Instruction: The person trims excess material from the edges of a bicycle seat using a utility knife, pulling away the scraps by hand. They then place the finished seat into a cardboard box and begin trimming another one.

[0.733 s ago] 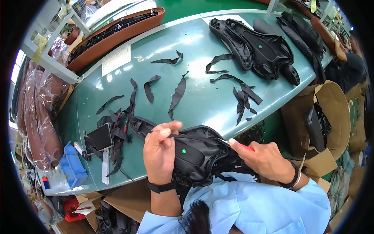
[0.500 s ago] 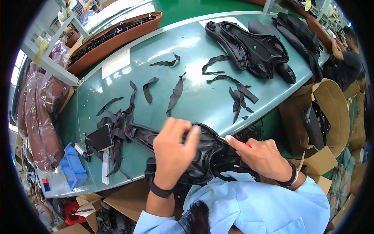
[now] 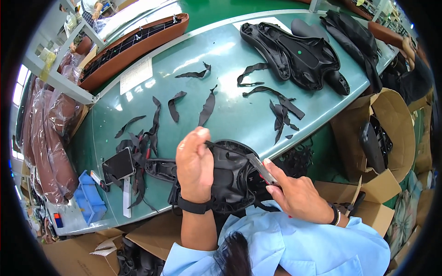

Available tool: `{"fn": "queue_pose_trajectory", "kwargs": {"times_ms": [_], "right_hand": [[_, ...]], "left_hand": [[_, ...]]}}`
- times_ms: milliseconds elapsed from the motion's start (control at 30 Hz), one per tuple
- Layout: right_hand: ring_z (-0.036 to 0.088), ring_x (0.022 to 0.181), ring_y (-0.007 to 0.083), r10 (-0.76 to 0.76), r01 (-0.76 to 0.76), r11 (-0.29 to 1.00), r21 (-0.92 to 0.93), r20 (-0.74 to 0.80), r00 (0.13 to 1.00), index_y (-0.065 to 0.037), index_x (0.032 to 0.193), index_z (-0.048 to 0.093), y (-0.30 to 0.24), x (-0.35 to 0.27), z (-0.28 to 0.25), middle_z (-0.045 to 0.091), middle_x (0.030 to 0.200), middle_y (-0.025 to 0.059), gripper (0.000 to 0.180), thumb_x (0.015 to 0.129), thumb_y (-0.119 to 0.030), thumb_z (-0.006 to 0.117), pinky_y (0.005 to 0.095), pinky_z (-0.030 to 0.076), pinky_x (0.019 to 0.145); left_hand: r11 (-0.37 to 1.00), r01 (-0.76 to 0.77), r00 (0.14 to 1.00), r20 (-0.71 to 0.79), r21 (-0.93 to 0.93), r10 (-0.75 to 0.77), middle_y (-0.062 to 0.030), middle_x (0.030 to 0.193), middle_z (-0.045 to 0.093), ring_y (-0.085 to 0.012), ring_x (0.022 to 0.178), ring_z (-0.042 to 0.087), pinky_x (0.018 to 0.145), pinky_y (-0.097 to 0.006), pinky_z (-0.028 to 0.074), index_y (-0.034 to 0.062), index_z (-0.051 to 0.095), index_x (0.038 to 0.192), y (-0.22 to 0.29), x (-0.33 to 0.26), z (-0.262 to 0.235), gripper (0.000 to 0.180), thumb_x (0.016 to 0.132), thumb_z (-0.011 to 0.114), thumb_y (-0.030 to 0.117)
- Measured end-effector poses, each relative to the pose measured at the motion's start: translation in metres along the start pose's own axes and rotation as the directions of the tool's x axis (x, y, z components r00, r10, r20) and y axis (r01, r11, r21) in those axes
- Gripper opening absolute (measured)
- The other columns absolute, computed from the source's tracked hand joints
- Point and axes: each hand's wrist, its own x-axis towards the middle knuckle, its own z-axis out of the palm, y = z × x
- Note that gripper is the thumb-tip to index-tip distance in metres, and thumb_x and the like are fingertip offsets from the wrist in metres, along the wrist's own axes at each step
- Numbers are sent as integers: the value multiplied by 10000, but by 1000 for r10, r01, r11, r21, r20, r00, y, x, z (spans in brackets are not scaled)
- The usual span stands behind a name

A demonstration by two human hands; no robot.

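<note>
A black moulded saddle shell (image 3: 232,177) rests at the near edge of the green table (image 3: 230,115), underside up. My left hand (image 3: 194,166) lies over its left side, fingers curled on its rim and black covering. My right hand (image 3: 294,195) holds a slim metal blade tool (image 3: 260,169) whose tip touches the shell's right edge. Loose black offcut strips (image 3: 207,106) lie on the table beyond the shell.
More black saddle shells (image 3: 294,53) are stacked at the far right. A dark phone (image 3: 119,164) and a blue bin (image 3: 87,198) sit at the left. An open cardboard box (image 3: 391,133) holding dark parts stands on the right. A brown tray (image 3: 133,48) lies far left.
My left hand has shifted up and over the shell's left side, and the shell has turned slightly. My right hand stays at the shell's right edge with the tool.
</note>
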Motion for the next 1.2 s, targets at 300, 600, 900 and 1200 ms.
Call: {"fn": "queue_pose_trajectory", "kwargs": {"times_ms": [300,600,900,1200], "right_hand": [[587,542,355,29,-29,986,-162,-4,1000,-128,1452,400,-1,17,-9,646,725,131,558,931,-204,584,448,400,483],[646,693,303,-231,285,944,164,-285,930,-142,1420,465,38,41,-6,672,893,116,502,934,-153,589,399,503,585],[597,558,251,-289,298,949,-108,91,953,-127,1393,507,29,63,-12,591,690,74,529,880,-116,634,352,448,487],[579,539,319,-152,166,980,-112,123,981,-58,1491,297,10,25,22,578,692,130,689,891,-129,628,417,427,460]], "left_hand": [[6,-271,948,266,963,174,-239,1304,563,-309,1228,536,1026,-392,410,-42,479,1356,40,-7,-13,780,759,815,331],[670,269,963,-205,692,-175,-90,1140,645,-157,991,621,909,-299,497,-38,533,1265,51,-74,-54,480,839,714,86],[580,212,973,-225,787,-50,-108,1139,642,-180,983,625,887,-313,505,-45,545,1241,41,-82,-68,495,820,737,135],[746,208,943,-332,633,19,-130,1228,594,-190,1073,585,967,-320,459,-48,477,1300,24,-104,-53,575,827,761,113]]}}
